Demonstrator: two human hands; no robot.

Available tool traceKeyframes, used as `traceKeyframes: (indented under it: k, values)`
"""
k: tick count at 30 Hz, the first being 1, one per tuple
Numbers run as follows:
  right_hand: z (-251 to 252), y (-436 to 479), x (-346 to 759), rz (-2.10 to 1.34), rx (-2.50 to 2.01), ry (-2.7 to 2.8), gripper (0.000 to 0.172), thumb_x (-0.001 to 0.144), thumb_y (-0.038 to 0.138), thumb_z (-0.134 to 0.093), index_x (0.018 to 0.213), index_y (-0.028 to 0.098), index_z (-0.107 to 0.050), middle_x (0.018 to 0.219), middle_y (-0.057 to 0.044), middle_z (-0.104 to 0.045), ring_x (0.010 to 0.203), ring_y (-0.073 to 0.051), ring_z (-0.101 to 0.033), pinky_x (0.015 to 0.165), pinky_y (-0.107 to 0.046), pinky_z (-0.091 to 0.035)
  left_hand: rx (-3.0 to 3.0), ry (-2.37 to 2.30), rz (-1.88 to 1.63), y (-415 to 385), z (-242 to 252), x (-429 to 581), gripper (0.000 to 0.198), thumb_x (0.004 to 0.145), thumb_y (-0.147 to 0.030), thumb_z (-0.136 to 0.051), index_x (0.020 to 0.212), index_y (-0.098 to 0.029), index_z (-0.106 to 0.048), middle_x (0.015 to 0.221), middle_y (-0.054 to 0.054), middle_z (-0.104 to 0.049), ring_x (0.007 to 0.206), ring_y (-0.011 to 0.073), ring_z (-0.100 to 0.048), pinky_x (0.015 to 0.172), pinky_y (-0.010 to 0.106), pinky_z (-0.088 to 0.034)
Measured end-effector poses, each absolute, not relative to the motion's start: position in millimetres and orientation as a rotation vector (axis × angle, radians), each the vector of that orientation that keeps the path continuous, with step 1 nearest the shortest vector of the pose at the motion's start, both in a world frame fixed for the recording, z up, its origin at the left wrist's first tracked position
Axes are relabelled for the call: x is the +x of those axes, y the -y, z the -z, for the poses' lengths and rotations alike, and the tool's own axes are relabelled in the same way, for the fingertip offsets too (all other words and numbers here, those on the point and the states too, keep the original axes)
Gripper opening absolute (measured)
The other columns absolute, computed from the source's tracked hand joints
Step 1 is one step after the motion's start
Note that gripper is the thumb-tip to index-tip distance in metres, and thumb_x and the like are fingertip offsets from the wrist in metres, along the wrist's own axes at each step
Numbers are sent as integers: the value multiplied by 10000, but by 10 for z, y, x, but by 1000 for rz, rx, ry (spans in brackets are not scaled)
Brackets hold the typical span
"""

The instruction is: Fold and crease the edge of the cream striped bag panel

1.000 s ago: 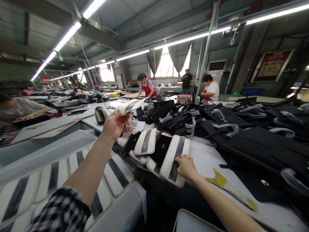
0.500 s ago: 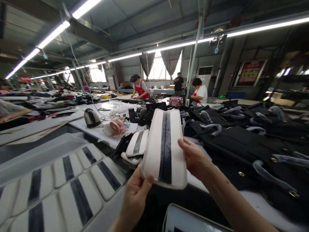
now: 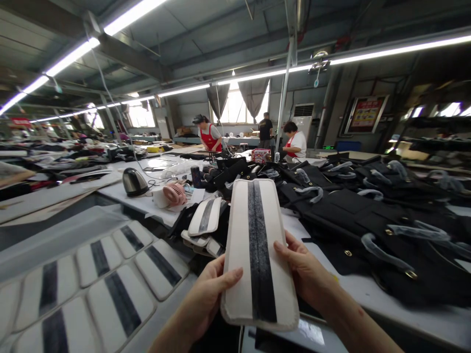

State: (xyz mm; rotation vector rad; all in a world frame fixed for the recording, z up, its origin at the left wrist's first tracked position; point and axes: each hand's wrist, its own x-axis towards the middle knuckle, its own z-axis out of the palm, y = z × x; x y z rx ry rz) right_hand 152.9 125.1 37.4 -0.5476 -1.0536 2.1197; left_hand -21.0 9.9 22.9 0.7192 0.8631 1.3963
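A long white padded panel with rounded corners and a dark stripe down its middle is held up in front of me. My left hand grips its left edge, thumb on the face. On the right edge my right hand has hold of it too, thumb on top and fingers behind. Several similar panels lie in rows on the left, one of them a striped panel. Behind the held piece, a smaller striped panel rests on a stack of others.
Black bags with plastic-wrapped handles cover the right table. A kettle and a pink fan stand left of centre. Farther back are a person in a red apron, a person in a white top and a person in black.
The held panel has come lower and nearer to me. My left hand has moved up its left edge, while my right hand has dropped slightly. The view has shifted a little to the right.
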Motion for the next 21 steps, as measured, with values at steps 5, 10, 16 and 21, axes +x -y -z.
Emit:
traceKeyframes:
  k: [5, 10, 16, 21]
  values:
    - [-304, -1155, 1527, -2168, -491, 1012, 568, 710, 293, -830, 1216, 213, -585, 1038, -79, -729, 874, -261, -710, 794, -388, -583, 594, -696, -1379, -123, -133, -112, 361, 783, -188, -725, 1132, -122, -663, 1028, 145, -728, 865, 243, -709, 788, 320, -564]
    - [-157, -1104, 1520, -2210, -427, 898, 445, 754, 243, -792, 1158, 216, -607, 1022, -64, -727, 886, -234, -709, 833, -369, -573, 565, -598, -1414, -103, 34, -25, 335, 814, -190, -700, 1143, -148, -654, 1038, 128, -728, 894, 238, -708, 791, 307, -563]
    - [-69, -1109, 1671, -2241, -539, 796, 360, 788, 281, -770, 1106, 212, -615, 948, -48, -737, 791, -202, -710, 769, -324, -581, 691, -614, -1373, -25, 42, 23, 410, 796, -190, -733, 1193, -173, -632, 1076, 118, -717, 968, 254, -688, 846, 327, -539]
    - [-52, -1193, 1865, -2283, -608, 926, 404, 806, 288, -746, 1171, 184, -606, 978, -81, -736, 756, -210, -708, 715, -329, -580, 822, -696, -1359, 28, 34, 101, 455, 783, -282, -765, 1205, -184, -627, 1096, 110, -710, 987, 261, -675, 858, 321, -523]
